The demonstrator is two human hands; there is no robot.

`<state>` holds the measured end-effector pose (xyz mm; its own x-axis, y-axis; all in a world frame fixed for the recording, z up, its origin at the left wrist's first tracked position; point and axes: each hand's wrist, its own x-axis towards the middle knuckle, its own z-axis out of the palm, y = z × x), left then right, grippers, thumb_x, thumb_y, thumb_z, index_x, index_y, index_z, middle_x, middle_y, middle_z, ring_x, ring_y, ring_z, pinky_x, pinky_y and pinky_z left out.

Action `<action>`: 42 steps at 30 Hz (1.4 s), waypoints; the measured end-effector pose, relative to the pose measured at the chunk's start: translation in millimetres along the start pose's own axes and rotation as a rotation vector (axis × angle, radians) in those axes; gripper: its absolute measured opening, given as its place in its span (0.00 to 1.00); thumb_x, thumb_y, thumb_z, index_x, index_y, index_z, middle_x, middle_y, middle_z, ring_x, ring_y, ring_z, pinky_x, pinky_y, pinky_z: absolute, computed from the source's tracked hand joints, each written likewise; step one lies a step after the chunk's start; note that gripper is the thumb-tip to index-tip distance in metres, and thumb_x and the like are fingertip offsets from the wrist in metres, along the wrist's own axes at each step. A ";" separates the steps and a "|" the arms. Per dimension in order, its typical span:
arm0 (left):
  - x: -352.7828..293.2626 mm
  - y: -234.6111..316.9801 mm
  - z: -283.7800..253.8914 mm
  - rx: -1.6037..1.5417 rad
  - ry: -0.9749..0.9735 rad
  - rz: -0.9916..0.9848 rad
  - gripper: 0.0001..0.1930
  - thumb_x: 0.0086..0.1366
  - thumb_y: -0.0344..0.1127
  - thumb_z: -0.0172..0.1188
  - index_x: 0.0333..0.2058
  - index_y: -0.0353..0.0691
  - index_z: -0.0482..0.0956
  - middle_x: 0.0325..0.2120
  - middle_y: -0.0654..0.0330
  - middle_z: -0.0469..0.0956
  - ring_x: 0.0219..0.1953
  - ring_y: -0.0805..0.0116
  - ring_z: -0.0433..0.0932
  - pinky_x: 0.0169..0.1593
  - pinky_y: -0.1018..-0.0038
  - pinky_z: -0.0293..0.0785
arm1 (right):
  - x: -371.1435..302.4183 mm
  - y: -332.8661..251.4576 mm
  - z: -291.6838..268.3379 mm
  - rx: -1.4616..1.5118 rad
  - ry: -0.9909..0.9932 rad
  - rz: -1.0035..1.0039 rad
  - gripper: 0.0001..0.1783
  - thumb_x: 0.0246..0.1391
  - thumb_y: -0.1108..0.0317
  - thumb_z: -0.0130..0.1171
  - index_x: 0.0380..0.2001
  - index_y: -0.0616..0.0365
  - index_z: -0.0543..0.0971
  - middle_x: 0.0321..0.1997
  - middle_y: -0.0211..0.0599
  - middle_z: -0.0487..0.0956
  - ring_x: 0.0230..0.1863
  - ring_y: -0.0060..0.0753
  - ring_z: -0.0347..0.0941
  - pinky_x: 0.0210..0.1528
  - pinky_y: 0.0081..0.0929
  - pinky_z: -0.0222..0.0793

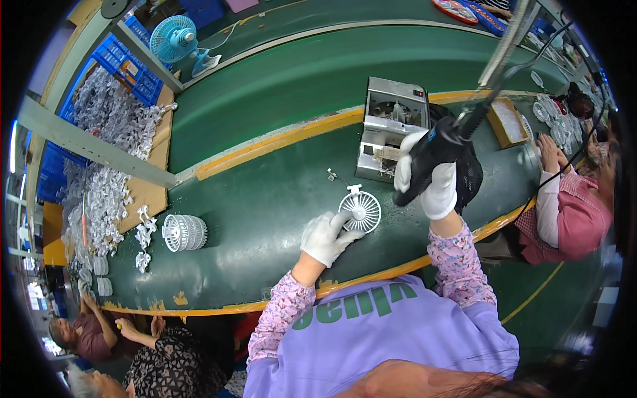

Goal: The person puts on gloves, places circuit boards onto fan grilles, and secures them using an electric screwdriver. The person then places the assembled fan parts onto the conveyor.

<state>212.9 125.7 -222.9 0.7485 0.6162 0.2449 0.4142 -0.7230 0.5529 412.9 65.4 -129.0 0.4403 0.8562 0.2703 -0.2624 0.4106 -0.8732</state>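
Observation:
A small white round fan (360, 211) with a ribbed guard lies on the green bench before me, and a short wire with a small connector runs from its stem. My white-gloved left hand (325, 239) grips the near left edge of its rim, thumb and fingers closed on it. In my gloved right hand (439, 189) is a black electric screwdriver (434, 154), hanging from a coiled cable. The tool slants down to the right of the fan, its tip apart from it. Behind the tool stands an open metal box (396, 109) with small parts inside.
Stacked white fan guards (186, 233) sit to the left, beside loose white plastic parts (143, 235). A large heap of clear-white parts (106, 126) lies on cardboard farther left. A cardboard box (507, 123) stands right. Co-workers sit at both sides; a blue fan (174, 38) is far left.

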 end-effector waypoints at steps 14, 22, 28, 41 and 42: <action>1.2 0.1 34.7 -0.004 0.023 0.105 0.12 0.47 0.46 0.65 0.20 0.45 0.78 0.20 0.60 0.71 0.25 0.59 0.73 0.28 0.66 0.68 | 26.9 28.5 7.0 -0.023 0.062 -0.234 0.40 0.32 0.41 0.70 0.39 0.64 0.70 0.17 0.29 0.71 0.15 0.17 0.65 0.15 0.12 0.56; -0.9 -1.6 36.4 -0.026 0.059 0.106 0.12 0.47 0.45 0.64 0.20 0.44 0.78 0.20 0.59 0.71 0.25 0.58 0.73 0.28 0.65 0.67 | -4.3 58.2 9.3 -0.015 -0.030 -0.007 0.47 0.29 0.32 0.64 0.40 0.64 0.67 0.16 0.32 0.69 0.17 0.24 0.66 0.19 0.18 0.62; 1.7 1.6 33.5 -0.032 0.027 0.084 0.12 0.47 0.46 0.64 0.20 0.44 0.78 0.19 0.58 0.71 0.24 0.58 0.73 0.28 0.64 0.67 | -6.3 78.1 8.9 0.179 -0.089 0.010 0.42 0.29 0.43 0.72 0.38 0.66 0.69 0.17 0.31 0.70 0.18 0.19 0.66 0.18 0.14 0.58; -2.2 2.2 40.6 -0.004 0.039 0.032 0.12 0.46 0.46 0.65 0.22 0.44 0.78 0.21 0.59 0.73 0.25 0.59 0.74 0.27 0.65 0.69 | -1.0 61.6 18.3 0.152 0.000 -0.001 0.41 0.29 0.43 0.73 0.38 0.65 0.69 0.18 0.30 0.72 0.19 0.20 0.67 0.20 0.16 0.61; -1.8 2.3 37.1 -0.099 0.092 0.050 0.12 0.47 0.45 0.65 0.22 0.44 0.78 0.22 0.60 0.73 0.26 0.59 0.74 0.28 0.65 0.69 | 2.2 51.7 22.0 0.172 0.041 -0.058 0.41 0.28 0.44 0.73 0.39 0.63 0.69 0.19 0.30 0.72 0.18 0.21 0.67 0.19 0.14 0.60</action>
<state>231.7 111.3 -251.6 0.7143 0.6095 0.3440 0.3208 -0.7219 0.6131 381.4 95.4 -164.6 0.4927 0.8174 0.2984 -0.3770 0.5095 -0.7735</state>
